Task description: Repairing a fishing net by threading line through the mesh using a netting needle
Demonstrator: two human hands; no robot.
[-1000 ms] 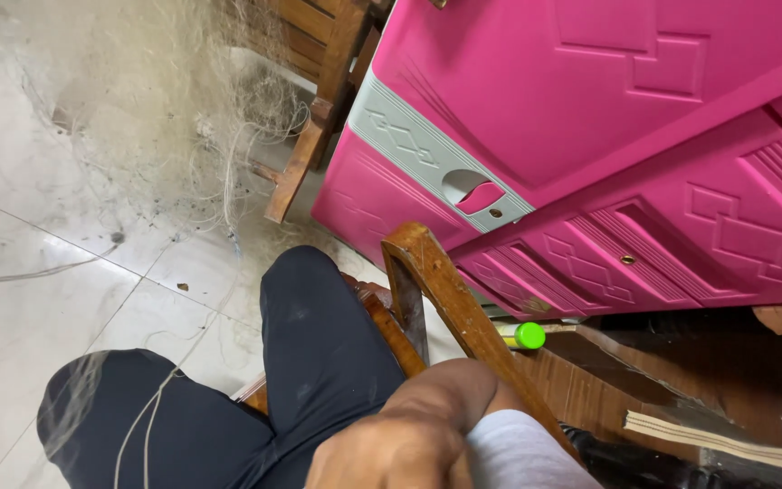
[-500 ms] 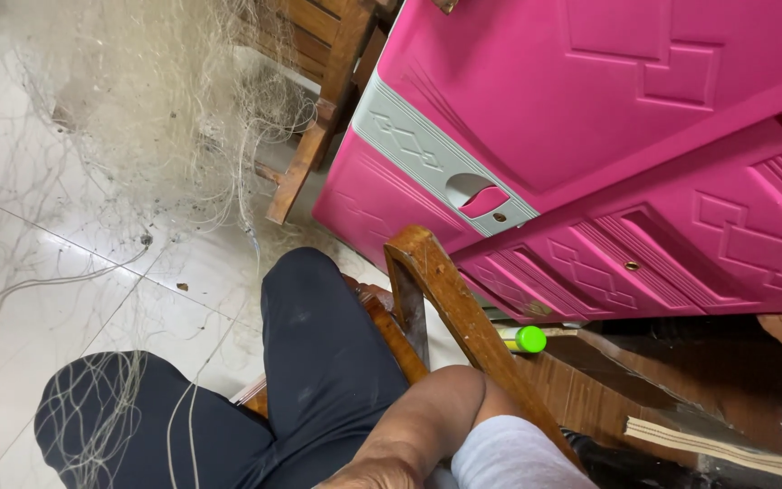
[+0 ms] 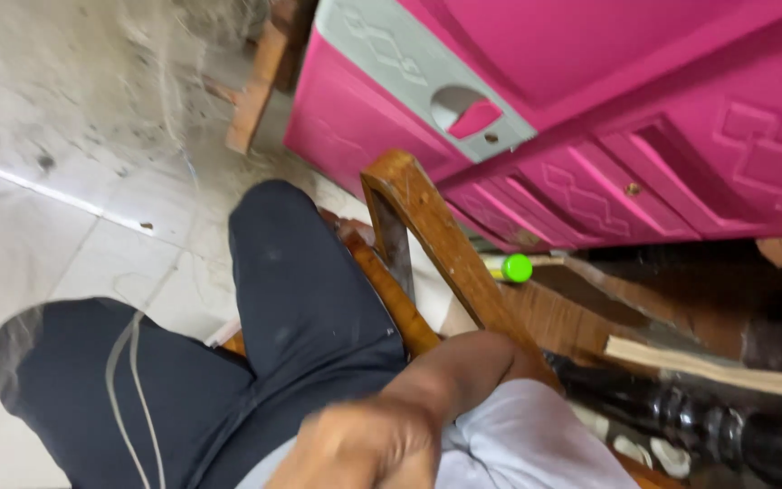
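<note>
Wooden chair arm [image 3: 436,244] stands between knee [image 3: 291,272] and cabinet [image 3: 608,118].

At your twelve to three o'clock stands a pink cabinet [image 3: 590,109] with a grey handle plate [image 3: 409,72]. A green cap [image 3: 518,268] lies at your three, just under it. A wooden chair arm [image 3: 445,244] rises at centre. Pale floor tiles [image 3: 47,226] spread from your nine to eleven, and a dark turned post [image 3: 708,421] lies at your four.
</note>
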